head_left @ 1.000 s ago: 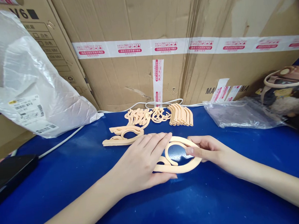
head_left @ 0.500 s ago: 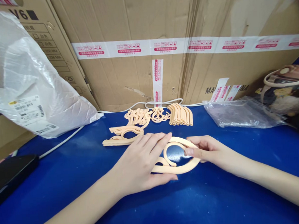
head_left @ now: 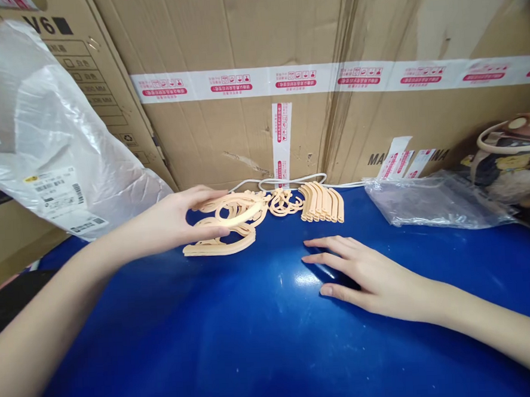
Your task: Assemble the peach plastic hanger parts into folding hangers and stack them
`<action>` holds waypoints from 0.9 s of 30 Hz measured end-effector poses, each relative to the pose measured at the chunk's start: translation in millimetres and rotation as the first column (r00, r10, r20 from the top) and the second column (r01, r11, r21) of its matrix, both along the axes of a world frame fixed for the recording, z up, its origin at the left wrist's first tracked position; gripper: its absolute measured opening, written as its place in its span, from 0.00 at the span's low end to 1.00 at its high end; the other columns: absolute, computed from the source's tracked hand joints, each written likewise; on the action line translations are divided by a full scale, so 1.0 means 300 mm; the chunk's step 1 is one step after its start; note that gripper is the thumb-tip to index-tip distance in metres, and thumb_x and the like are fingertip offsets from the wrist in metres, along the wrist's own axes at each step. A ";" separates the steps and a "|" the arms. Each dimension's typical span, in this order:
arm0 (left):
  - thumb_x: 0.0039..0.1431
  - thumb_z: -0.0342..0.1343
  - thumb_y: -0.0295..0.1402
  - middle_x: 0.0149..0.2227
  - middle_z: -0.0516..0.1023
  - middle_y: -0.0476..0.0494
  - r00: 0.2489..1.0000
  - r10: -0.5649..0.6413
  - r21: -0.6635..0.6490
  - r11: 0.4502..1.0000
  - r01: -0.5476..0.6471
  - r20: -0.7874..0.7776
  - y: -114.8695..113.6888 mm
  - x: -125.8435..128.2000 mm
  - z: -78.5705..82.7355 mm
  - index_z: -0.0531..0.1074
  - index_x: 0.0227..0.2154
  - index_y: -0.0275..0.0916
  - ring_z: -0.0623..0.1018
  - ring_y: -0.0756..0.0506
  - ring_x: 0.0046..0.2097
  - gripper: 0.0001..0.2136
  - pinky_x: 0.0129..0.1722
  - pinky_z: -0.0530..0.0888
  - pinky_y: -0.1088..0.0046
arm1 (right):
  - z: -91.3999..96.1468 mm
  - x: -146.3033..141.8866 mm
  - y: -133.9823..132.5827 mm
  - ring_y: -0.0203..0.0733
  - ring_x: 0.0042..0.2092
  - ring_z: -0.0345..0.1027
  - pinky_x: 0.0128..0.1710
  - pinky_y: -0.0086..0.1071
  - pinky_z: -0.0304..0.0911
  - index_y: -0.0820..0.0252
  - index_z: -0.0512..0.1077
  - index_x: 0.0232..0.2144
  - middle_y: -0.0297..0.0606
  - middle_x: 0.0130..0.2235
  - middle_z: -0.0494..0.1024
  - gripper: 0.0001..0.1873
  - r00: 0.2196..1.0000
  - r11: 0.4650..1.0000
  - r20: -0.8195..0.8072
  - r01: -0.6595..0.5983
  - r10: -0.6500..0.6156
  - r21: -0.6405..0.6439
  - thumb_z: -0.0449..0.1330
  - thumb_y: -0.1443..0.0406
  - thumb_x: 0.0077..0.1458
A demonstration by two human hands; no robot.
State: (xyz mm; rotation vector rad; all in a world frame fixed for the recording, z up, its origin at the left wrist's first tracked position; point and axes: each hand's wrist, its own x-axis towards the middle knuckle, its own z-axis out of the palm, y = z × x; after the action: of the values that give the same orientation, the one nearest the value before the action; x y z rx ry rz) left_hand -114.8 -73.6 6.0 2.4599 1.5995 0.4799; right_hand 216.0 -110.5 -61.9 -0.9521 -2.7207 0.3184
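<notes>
My left hand (head_left: 176, 219) grips a cream folded plastic hanger (head_left: 250, 214) between thumb and fingers. It holds this piece over a small stack of similar folded hangers (head_left: 227, 247) at the middle left of the table. Part of a pile of curvy cream pieces shows behind the held one. To its right lie several cream hooks (head_left: 287, 204), then a row of curved cream hanger arms (head_left: 323, 203) side by side. My right hand (head_left: 363, 273) hovers over or rests on the blue tabletop, its fingers spread and holding nothing.
Large cardboard boxes (head_left: 225, 129) stand behind the blue table (head_left: 256, 343). A white plastic mailer bag (head_left: 64, 151) leans at the left, near a black object (head_left: 11, 304). A clear plastic bag (head_left: 436, 203) lies back right beside a dark bag (head_left: 510, 168). A white cable (head_left: 264, 182) runs along the back.
My left hand has carried the folded hanger left and away from me, to above the stack. My right hand has let go of it and opened.
</notes>
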 end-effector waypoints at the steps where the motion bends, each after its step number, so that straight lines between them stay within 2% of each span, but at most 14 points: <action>1: 0.51 0.57 0.54 0.57 0.70 0.44 1.000 0.003 -0.029 1.000 -0.004 -0.007 0.007 -0.017 -0.015 0.65 0.56 0.43 0.70 0.36 0.56 0.32 0.55 0.67 0.61 | -0.002 -0.001 -0.002 0.49 0.61 0.55 0.57 0.48 0.55 0.55 0.64 0.57 0.45 0.61 0.62 0.24 1.000 1.000 0.018 -0.003 0.003 0.001 0.51 0.54 0.63; 5: 0.52 0.57 0.51 0.56 0.70 0.42 1.000 -0.004 -0.134 0.991 0.001 -0.024 0.018 -0.052 -0.079 0.63 0.57 0.42 0.72 0.36 0.54 0.31 0.54 0.68 0.61 | -0.005 -0.001 -0.002 0.50 0.62 0.54 0.58 0.48 0.56 0.56 0.63 0.58 0.46 0.61 0.61 0.23 0.999 1.000 0.040 -0.012 0.011 0.026 0.50 0.55 0.64; 8: 0.53 0.57 0.49 0.57 0.69 0.41 1.000 -0.011 -0.154 0.988 0.008 -0.014 0.023 -0.059 -0.102 0.62 0.58 0.42 0.72 0.36 0.54 0.31 0.54 0.68 0.61 | -0.005 0.001 0.000 0.50 0.62 0.54 0.57 0.48 0.57 0.57 0.63 0.58 0.46 0.61 0.61 0.23 0.998 0.999 0.055 -0.010 0.008 0.044 0.50 0.55 0.64; 20: 0.51 0.56 0.51 0.59 0.67 0.42 0.999 0.012 -0.168 0.986 -0.020 -0.047 0.018 -0.043 -0.103 0.61 0.59 0.42 0.70 0.36 0.56 0.33 0.56 0.66 0.61 | -0.008 -0.001 -0.002 0.50 0.61 0.55 0.57 0.48 0.57 0.57 0.62 0.58 0.46 0.61 0.62 0.23 0.996 0.996 0.090 -0.008 0.000 0.088 0.49 0.55 0.65; 27: 0.51 0.56 0.51 0.59 0.67 0.45 0.997 0.017 -0.166 0.986 -0.029 -0.074 0.027 -0.052 -0.113 0.60 0.59 0.44 0.70 0.38 0.57 0.33 0.57 0.65 0.63 | -0.010 0.001 -0.003 0.50 0.61 0.55 0.57 0.47 0.58 0.57 0.63 0.58 0.47 0.61 0.63 0.23 0.997 0.996 0.076 -0.014 0.007 0.089 0.49 0.55 0.64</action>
State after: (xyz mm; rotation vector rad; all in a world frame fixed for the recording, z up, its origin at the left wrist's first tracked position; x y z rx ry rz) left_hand -130.4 -65.4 -28.0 2.3617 1.6248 0.2505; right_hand 216.4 -111.3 -64.8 -0.9445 -2.7826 0.1639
